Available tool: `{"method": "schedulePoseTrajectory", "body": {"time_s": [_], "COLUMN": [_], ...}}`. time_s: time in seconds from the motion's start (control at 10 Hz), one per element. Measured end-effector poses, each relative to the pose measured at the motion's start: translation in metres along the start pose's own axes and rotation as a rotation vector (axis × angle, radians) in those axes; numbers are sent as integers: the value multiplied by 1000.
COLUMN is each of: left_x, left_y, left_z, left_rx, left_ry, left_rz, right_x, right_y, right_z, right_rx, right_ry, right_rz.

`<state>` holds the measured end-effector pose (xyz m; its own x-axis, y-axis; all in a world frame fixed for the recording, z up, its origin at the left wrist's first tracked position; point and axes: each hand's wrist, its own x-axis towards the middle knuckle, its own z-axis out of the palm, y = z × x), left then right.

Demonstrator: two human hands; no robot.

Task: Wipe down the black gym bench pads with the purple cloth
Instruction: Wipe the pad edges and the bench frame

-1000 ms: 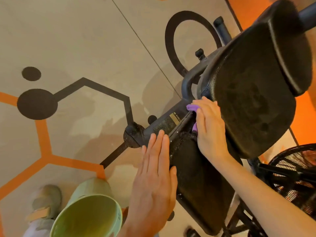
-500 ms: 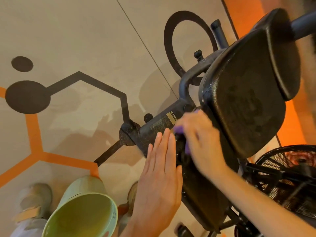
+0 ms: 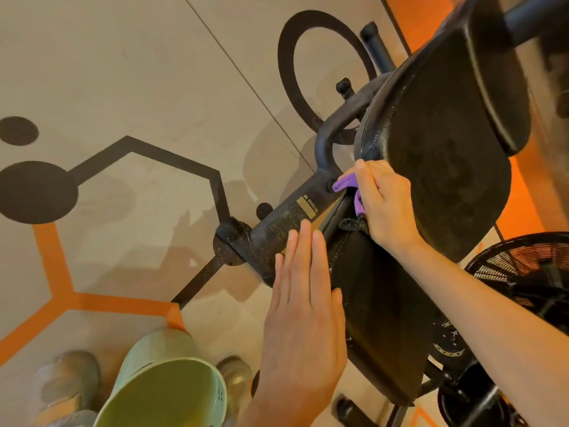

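The black gym bench fills the right of the head view, with a large back pad (image 3: 437, 167) above and a narrower seat pad (image 3: 378, 328) below. My right hand (image 3: 385, 204) is shut on the purple cloth (image 3: 348, 184) and presses it into the gap between the two pads, at the back pad's lower left corner. Most of the cloth is hidden under my fingers. My left hand (image 3: 303, 312) lies flat and open, fingers together, against the left edge of the seat pad and the black frame tube (image 3: 295, 217).
A pale green bucket (image 3: 160, 392) stands on the floor at the bottom, beside my shoes (image 3: 70, 377). A black fan cage (image 3: 523, 266) sits at the right, close behind the bench. The floor has orange and black hexagon markings.
My right hand slid the cloth down toward the seat pad's top edge, then back up to the back pad's lower corner. My left hand stayed flat on the seat pad's edge.
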<state>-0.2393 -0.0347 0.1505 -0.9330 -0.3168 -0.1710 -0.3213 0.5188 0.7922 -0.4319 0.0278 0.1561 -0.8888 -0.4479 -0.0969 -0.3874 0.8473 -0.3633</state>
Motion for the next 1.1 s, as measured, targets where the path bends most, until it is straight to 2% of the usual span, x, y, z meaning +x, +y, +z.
{"method": "schedulePoseTrajectory", "body": {"time_s": [0.2, 0.3, 0.4, 0.5, 0.6, 0.7, 0.8, 0.9, 1.0, 1.1], "left_x": [5, 3, -1, -5, -1, 16, 42, 66, 77, 82], "left_y": [-6, -13, -28, -36, -48, -46, -56, -64, -70, -63], "left_z": [6, -1, -7, -1, 2, -2, 1, 10, 22, 27], "left_rx": [-7, -219, -394, -511, -615, -705, -990, -1245, -1195, -1322], "left_ry": [40, -125, -135, -114, -189, -261, -320, -408, -345, -221], "left_rz": [58, 33, -124, 60, 109, 104, 61, -138, -20, 130], "right_x": [-1, -3, -48, -113, -86, -56, -107, -122, -92, -115], "right_y": [4, -5, -31, -53, -36, -38, -54, -63, -60, -65], "right_z": [0, -2, -4, -6, -14, -10, -1, -4, -3, 0], "right_rx": [2, 22, 64, 115, -1, -105, -40, -10, -73, 8], "right_ry": [13, 41, -16, -180, -178, -35, -101, -158, -103, -97], "right_rz": [-35, -5, -89, -306, -313, -111, -266, -327, -193, -237]}}
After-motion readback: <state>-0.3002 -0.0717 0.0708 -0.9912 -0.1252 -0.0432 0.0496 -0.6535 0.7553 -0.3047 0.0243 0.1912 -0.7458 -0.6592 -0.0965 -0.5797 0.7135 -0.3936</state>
